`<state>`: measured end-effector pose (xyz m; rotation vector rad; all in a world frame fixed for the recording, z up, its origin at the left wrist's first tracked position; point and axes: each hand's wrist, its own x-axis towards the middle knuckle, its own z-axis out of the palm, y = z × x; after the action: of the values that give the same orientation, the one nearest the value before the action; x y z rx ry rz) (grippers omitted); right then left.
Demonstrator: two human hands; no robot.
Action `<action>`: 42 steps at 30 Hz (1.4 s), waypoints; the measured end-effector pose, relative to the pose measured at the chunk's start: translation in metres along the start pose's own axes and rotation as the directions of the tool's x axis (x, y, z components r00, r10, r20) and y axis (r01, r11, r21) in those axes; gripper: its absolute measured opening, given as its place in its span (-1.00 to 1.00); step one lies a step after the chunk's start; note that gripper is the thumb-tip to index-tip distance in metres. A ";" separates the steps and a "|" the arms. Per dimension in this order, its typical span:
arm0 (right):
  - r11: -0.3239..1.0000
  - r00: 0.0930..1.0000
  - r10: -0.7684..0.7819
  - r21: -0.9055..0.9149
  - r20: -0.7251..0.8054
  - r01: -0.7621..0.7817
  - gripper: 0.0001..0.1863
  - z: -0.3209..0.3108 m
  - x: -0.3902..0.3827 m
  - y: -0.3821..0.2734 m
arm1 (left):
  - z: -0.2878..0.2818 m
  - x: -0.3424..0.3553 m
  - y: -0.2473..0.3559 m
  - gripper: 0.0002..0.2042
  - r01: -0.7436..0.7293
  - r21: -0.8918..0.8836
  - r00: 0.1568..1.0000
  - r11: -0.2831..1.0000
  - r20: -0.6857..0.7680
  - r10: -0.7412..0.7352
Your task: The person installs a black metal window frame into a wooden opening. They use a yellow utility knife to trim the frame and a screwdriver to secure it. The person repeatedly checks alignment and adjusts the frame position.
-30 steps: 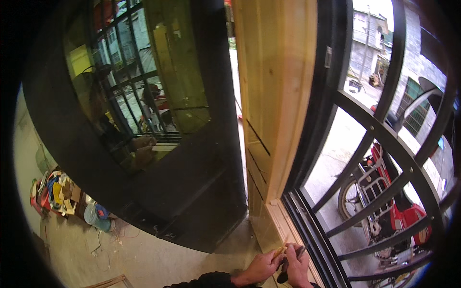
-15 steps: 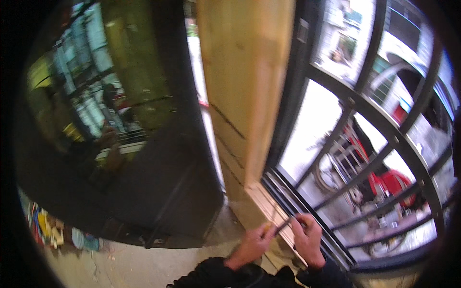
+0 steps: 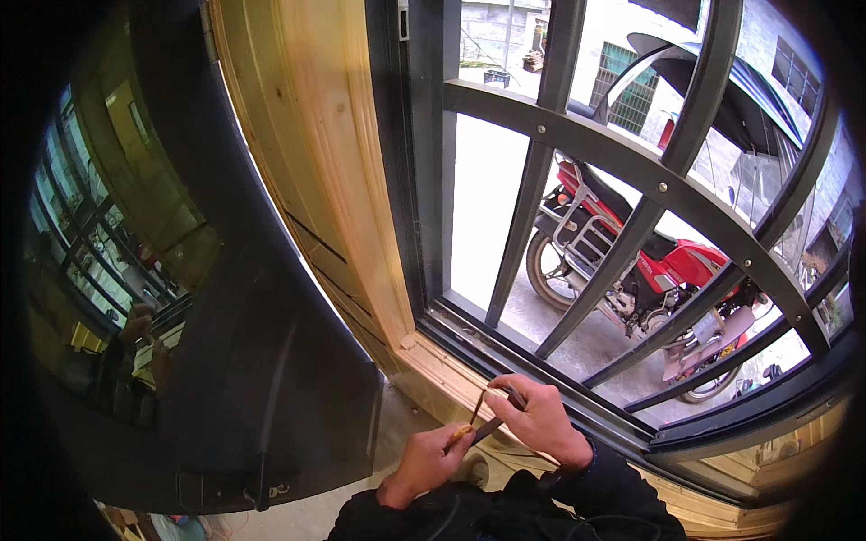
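Observation:
My left hand (image 3: pixel 428 463) is closed on a small tool with an orange handle (image 3: pixel 461 434); its thin dark shaft points up and away, and its exact kind is unclear. Close beside it on the right, my right hand (image 3: pixel 539 420) pinches a dark flat strip (image 3: pixel 488 430) that slants down toward the left fingers. Whether the left fingers also grip the strip's lower end I cannot tell. Both hands hover over the wooden sill (image 3: pixel 444 371) of a window, near its dark metal frame (image 3: pixel 462 338).
Dark curved window bars (image 3: pixel 622 171) stand ahead on the right, with a red motorcycle (image 3: pixel 672 261) outside behind them. A black door with a glossy pane (image 3: pixel 298 424) stands at the left. Wooden trim (image 3: pixel 316 135) rises between door and window.
My view has swung to the right, so door and window sit farther left. Both hands stay close together over the sill, still gripping the tool and the strip.

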<state>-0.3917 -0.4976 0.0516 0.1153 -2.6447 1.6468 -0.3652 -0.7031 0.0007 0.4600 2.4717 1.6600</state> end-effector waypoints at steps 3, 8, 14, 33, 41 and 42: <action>0.990 0.979 0.122 -0.096 0.165 -0.107 -0.76 -0.005 0.004 0.005 | -0.003 -0.001 -0.008 -0.81 -0.115 0.129 0.988 0.985 0.121 0.100; 0.980 0.911 0.199 -0.067 0.362 -0.188 -0.76 -0.014 0.002 0.020 | -0.014 0.001 -0.013 -0.81 -0.174 0.142 0.953 0.974 0.275 0.130; 0.967 0.810 0.174 -0.250 0.560 -0.035 -0.76 -0.029 0.008 0.024 | -0.023 0.004 -0.012 -0.78 -0.124 0.052 0.939 0.991 0.328 0.100; 0.980 0.850 0.199 0.093 -0.488 -0.176 -0.80 -0.024 0.007 0.049 | -0.045 0.011 -0.067 -0.81 0.320 -0.327 0.940 0.889 -0.009 -0.342; 0.914 0.870 0.124 -0.286 -0.477 -0.287 -0.74 -0.022 0.013 0.055 | -0.040 0.012 -0.074 -0.83 0.324 -0.298 0.943 0.898 0.022 -0.333; 0.914 0.872 0.144 -0.274 -0.468 -0.298 -0.74 -0.022 0.014 0.055 | -0.040 0.013 -0.074 -0.83 0.320 -0.303 0.944 0.898 0.024 -0.328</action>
<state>-0.4099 -0.4544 0.0134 -0.5292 -2.5890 1.0568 -0.4015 -0.7601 -0.0513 -0.0146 2.1054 1.8570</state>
